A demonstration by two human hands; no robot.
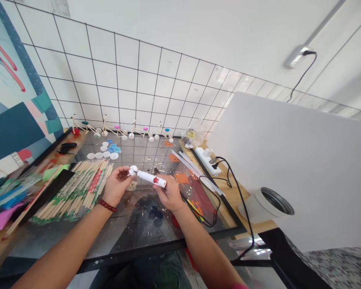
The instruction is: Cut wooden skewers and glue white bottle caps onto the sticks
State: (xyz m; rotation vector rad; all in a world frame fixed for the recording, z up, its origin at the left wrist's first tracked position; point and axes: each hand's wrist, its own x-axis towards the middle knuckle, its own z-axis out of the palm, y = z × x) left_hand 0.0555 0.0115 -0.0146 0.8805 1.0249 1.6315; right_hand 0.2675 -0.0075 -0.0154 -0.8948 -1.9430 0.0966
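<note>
Glass-topped workbench: four assembled stick-and-bottle-cap models line the far edge, bundled chopsticks lie nearby, while left hand and right hand together clasp a white-and-red tube above the glass.

Glossy white plastic tube at centre, smooth finish. Wooden chopsticks at nine o'clock, matt, in printed paper sleeves. Glass surface at six o'clock, glossy.

Bright, even light, faint shadows, glare on the glass tabletop, wide-lens distortion bowing the edges.
</note>
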